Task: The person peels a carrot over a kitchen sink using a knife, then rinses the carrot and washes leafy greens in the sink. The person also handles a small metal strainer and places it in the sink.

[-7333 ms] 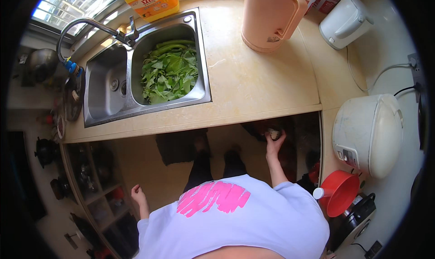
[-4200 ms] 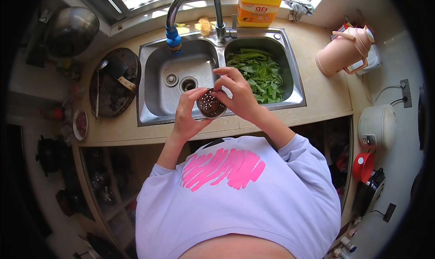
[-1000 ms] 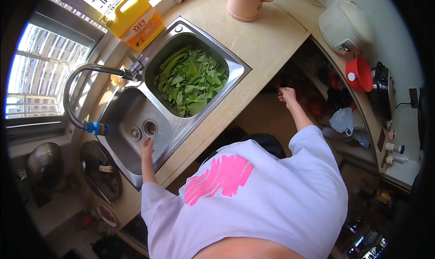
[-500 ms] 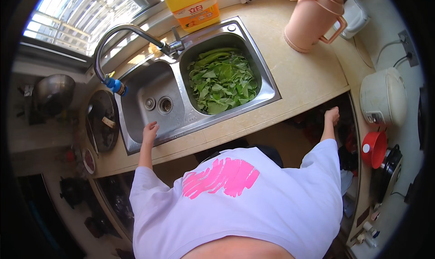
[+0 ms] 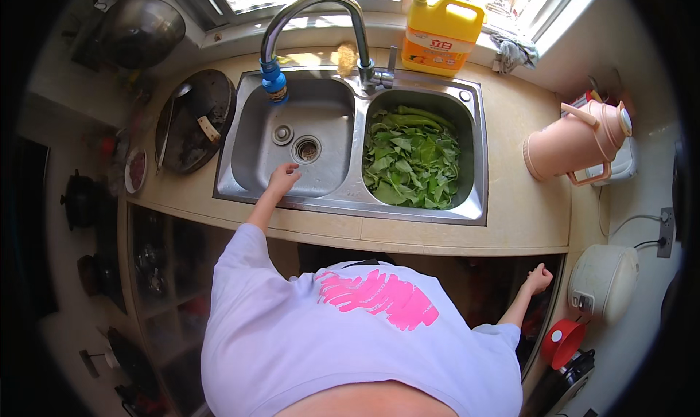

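My left hand (image 5: 284, 178) reaches over the front part of the left sink basin (image 5: 321, 111). Its fingers are loosely bent and apart, with nothing in them. Near its fingertips is the drain (image 5: 307, 149), with a round metal stopper (image 5: 282, 134) beside it. My right hand (image 5: 539, 279) is just below the counter's front edge at the right, by the dark cabinet front (image 5: 485, 282). Its fingers are curled closed, and whatever they hold is hidden. Leafy greens (image 5: 412, 162) fill the right basin, with long green peppers (image 5: 419, 116) behind them.
An arched faucet (image 5: 321, 1) with a blue nozzle (image 5: 273, 80) stands behind the sink. A yellow jug (image 5: 442, 34) and a pink thermos (image 5: 572, 141) stand on the counter. At the left lie a dark round lid (image 5: 193, 129) and a small bowl (image 5: 136, 170). A rice cooker (image 5: 604, 282) sits right.
My view has turned, so the sink and counter sit differently in the picture. My left hand has shifted right over the left basin, closer to the drain. The right hand stays below the counter edge.
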### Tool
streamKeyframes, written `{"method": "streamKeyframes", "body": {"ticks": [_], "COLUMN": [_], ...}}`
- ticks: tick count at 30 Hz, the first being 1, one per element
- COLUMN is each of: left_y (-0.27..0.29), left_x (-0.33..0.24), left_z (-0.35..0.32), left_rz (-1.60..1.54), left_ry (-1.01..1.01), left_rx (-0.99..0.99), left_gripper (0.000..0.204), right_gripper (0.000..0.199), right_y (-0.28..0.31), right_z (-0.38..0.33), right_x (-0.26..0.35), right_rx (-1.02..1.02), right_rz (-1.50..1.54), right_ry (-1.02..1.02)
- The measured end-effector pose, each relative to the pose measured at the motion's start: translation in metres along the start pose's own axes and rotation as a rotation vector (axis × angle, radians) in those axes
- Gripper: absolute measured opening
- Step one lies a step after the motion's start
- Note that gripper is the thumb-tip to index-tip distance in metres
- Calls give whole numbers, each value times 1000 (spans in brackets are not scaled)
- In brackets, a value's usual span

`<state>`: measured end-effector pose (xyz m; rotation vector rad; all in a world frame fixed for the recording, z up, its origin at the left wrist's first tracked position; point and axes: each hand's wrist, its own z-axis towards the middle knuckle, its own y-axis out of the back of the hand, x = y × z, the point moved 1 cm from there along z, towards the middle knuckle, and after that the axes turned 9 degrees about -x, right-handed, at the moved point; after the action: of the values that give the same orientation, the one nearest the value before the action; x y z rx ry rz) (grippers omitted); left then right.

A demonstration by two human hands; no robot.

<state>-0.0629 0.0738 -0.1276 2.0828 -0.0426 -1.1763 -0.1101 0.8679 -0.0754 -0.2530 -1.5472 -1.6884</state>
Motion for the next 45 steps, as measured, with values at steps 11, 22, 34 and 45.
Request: {"method": "streamKeyframes", "body": {"ticks": [11, 22, 34, 45], "left_y": [32, 74, 29, 18], "left_x": [-31, -32, -78, -94], "left_z": [-16, -32, -36, -45], "left_rz": [-309, -344, -285, -230], "left_ry": [-70, 55, 82, 100], "left_rx": [87, 97, 306, 330], "left_gripper": [33, 32, 37, 40], "right_gripper": [21, 18, 12, 16], "right_y": [-14, 12, 61, 4], "right_z": [-197, -169, -66, -3], "right_x": [286, 243, 68, -5], "right_rx": [263, 439, 225, 144], "right_rz": [708, 755, 444, 175], "right_ry": [543, 207, -107, -417]}}
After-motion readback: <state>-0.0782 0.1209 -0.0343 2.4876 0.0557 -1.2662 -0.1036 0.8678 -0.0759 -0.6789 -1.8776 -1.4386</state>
